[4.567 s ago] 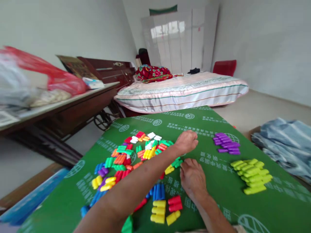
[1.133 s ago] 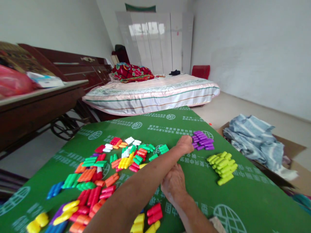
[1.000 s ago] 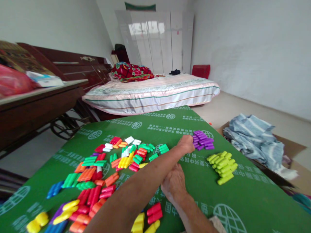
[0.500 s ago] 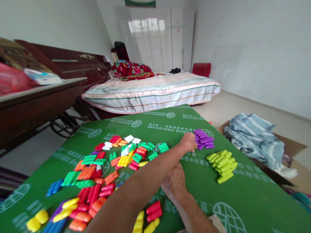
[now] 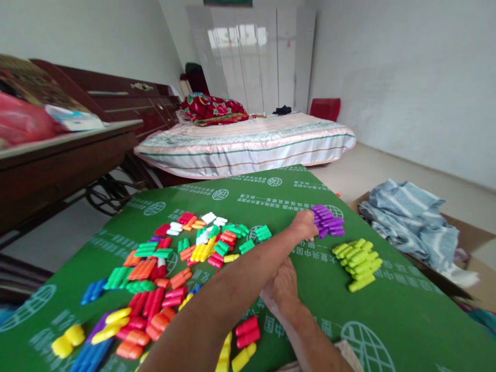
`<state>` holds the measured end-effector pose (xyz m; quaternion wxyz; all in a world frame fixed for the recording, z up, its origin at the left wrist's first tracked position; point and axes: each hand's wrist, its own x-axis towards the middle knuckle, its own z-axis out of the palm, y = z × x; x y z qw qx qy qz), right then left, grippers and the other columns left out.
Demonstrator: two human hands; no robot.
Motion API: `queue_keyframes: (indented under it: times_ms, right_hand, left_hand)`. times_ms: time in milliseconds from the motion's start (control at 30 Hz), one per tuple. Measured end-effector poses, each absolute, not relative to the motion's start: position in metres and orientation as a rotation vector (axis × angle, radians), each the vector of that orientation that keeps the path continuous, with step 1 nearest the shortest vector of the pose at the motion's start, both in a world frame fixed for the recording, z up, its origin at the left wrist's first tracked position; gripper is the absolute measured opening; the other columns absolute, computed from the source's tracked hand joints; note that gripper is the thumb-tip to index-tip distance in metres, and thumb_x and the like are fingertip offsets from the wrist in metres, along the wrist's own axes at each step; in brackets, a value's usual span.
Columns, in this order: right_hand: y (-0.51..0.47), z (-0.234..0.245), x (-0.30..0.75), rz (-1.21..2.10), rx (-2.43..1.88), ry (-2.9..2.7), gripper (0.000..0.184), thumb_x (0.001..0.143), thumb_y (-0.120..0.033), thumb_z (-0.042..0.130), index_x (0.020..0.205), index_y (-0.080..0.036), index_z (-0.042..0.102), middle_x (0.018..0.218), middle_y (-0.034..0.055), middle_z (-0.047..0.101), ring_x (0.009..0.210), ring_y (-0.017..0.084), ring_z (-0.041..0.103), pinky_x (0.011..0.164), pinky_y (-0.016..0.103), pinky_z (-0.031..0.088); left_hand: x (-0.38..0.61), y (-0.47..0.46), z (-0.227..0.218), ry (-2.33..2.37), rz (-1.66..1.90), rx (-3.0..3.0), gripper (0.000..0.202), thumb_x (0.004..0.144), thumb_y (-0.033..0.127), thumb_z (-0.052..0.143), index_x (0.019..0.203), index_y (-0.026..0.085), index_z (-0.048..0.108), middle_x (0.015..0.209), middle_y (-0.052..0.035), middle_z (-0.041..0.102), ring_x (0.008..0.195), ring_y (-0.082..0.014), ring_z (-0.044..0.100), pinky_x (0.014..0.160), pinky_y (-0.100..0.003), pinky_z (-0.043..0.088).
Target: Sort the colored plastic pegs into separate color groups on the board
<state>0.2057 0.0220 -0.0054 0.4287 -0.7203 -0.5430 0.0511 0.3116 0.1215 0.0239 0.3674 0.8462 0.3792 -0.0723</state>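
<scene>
My left hand (image 5: 304, 226) reaches across to the right, at the near left edge of a pile of purple plastic peg-shaped pieces (image 5: 328, 221). Its visible fingers are curled in, and whatever they hold is hidden. Beneath my left forearm is my right hand (image 5: 282, 285), its fingers concealed by that arm. To the right of both hands lies a heap of lime-green pieces (image 5: 357, 262). Mixed pieces cover the left of the green board, among them orange (image 5: 142, 269), green (image 5: 115, 278) and yellow (image 5: 204, 251) ones. A red pair (image 5: 248, 331) lies near my right forearm.
The green printed board (image 5: 310, 320) spans the foreground. Beyond it stands a bed (image 5: 248, 147) with a striped cover. On the right, grey-blue striped cloth (image 5: 411, 222) is heaped on cardboard. A dark wooden desk (image 5: 70, 160) is at the left.
The view has shifted slightly, so everything sits a little farther right. Both hands keep nearly the same places, the left at the purple pile and the right under the left forearm.
</scene>
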Motion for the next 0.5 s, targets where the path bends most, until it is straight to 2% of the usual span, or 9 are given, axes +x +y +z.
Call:
queue_keyframes:
  times_ms: [167, 300, 433, 500]
  right_hand:
    - [0.023, -0.012, 0.206, 0.065, -1.802, -1.375, 0.03, 0.082, -0.023, 0.049, 0.102, -0.018, 0.07, 0.101, 0.0084, 0.072, 0.097, 0.023, 0.061, 0.086, 0.035, 0.044]
    - [0.021, -0.014, 0.206, 0.032, -1.827, -1.448, 0.028, 0.081, -0.019, 0.05, 0.099, -0.018, 0.071, 0.094, 0.0081, 0.072, 0.096, 0.023, 0.06, 0.084, 0.034, 0.042]
    - [0.018, -0.006, 0.208, -0.006, -1.929, -1.556, 0.026, 0.081, -0.015, 0.049, 0.098, -0.019, 0.068, 0.097, 0.0079, 0.069, 0.094, 0.023, 0.057, 0.079, 0.034, 0.04]
    - [0.015, -0.003, 0.209, -0.014, -1.96, -1.613, 0.021, 0.081, -0.014, 0.049, 0.09, -0.02, 0.068, 0.093, 0.0076, 0.067, 0.09, 0.022, 0.055, 0.077, 0.033, 0.039]
  left_hand:
    - [0.309, 0.121, 0.027, 0.954, -0.127, 2.23, 0.018, 0.077, 0.022, 0.068, 0.091, 0.011, 0.063, 0.067, 0.0009, 0.065, 0.058, -0.0116, 0.062, 0.059, -0.026, 0.055]
    - [0.299, 0.12, 0.038, 0.961, -0.042, 2.276, 0.026, 0.067, 0.016, 0.071, 0.091, 0.013, 0.063, 0.064, 0.0012, 0.065, 0.06, -0.0136, 0.063, 0.06, -0.023, 0.053]
    - [0.271, 0.12, 0.055, 0.986, 0.051, 2.301, 0.031, 0.069, 0.022, 0.068, 0.098, 0.015, 0.062, 0.071, -0.0002, 0.067, 0.065, -0.014, 0.064, 0.064, -0.022, 0.051]
    - [0.248, 0.121, 0.066, 1.013, 0.087, 2.296, 0.031, 0.071, 0.025, 0.066, 0.101, 0.017, 0.062, 0.075, 0.0002, 0.067, 0.068, -0.0133, 0.063, 0.066, -0.021, 0.05]
